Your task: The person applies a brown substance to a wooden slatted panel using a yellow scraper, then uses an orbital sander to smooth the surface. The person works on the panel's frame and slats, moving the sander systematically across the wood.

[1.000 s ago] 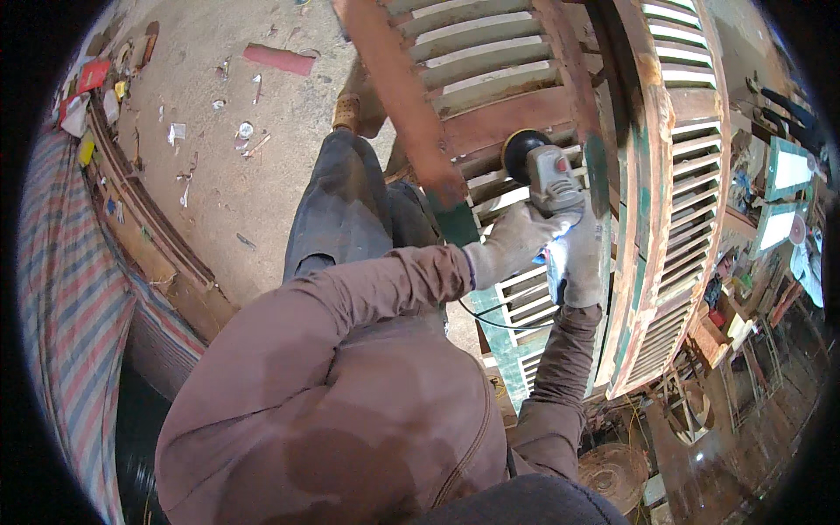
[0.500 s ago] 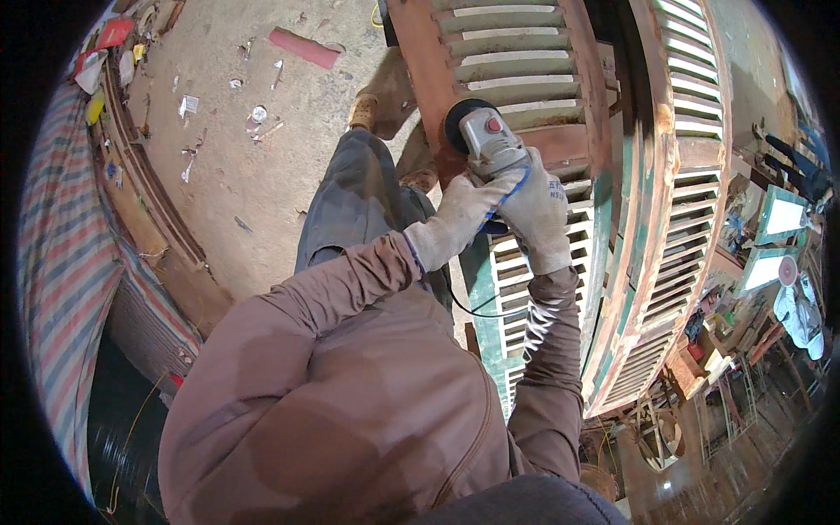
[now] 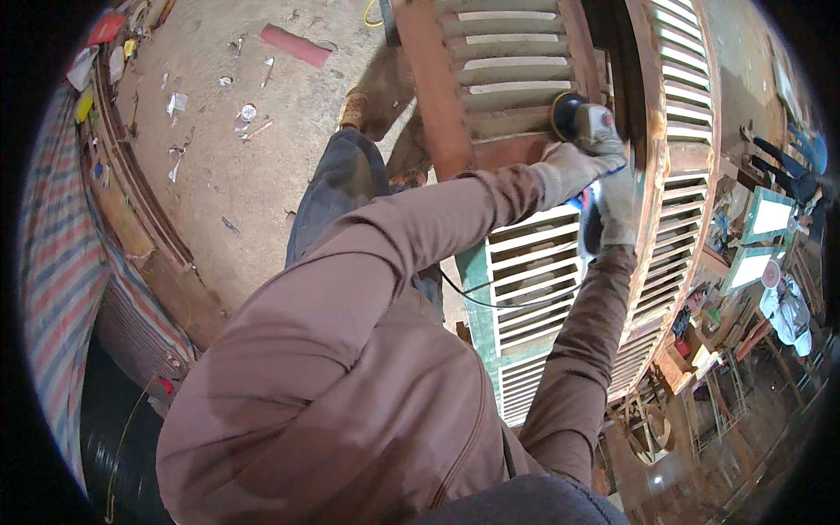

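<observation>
I hold a grey angle grinder with both gloved hands over a louvred wooden shutter. My left hand is closed round the front of the tool, near its head. My right hand grips the body behind it, partly blurred. The dark round disc is at the shutter's right stile, beside the slats; whether it touches the wood cannot be made out. Bare brown wood shows on the far part of the shutter, green paint on the near part. A black cord trails from the tool across the slats.
A second louvred shutter stands along the right. Scraps and a reddish strip lie on the floor at the left, near a striped sheet. At the far right are a person, green-framed panels and a fan.
Both hands have carried the grinder right, from the shutter's left stile across to its right stile. My left arm now stretches further over the shutter.
</observation>
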Available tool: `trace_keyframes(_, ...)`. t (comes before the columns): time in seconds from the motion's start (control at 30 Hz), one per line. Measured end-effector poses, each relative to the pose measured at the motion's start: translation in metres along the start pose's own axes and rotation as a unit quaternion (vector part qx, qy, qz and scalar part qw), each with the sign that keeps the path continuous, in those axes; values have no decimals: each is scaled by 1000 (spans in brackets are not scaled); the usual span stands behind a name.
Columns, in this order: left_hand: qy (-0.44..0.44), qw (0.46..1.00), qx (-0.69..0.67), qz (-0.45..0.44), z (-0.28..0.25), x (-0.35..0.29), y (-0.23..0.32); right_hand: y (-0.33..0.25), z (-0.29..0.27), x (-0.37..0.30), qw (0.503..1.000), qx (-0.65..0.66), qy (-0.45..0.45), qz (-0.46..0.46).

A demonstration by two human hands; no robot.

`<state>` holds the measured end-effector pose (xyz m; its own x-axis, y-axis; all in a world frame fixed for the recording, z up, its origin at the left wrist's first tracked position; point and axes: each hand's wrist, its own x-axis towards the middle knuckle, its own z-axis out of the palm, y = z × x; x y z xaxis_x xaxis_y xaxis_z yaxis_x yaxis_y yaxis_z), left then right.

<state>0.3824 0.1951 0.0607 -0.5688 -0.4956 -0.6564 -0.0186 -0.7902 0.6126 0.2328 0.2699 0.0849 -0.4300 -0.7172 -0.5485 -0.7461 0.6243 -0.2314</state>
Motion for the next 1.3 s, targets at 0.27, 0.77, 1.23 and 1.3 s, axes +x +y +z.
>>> trace_keyframes(0.27,58,989,-127,-45,-74,-132,-19,-118,51,-81,987,75,27,-137)
trace_keyframes(0.77,-49,988,50,-141,-22,-63,37,-6,29,-48,999,29,-13,35)
trace_keyframes(1.23,32,992,-107,-55,-79,-75,20,-124,21,-37,988,89,-31,-118)
trace_keyframes(1.3,18,998,-57,-12,-64,-29,7,-86,14,-12,992,94,-28,-79)
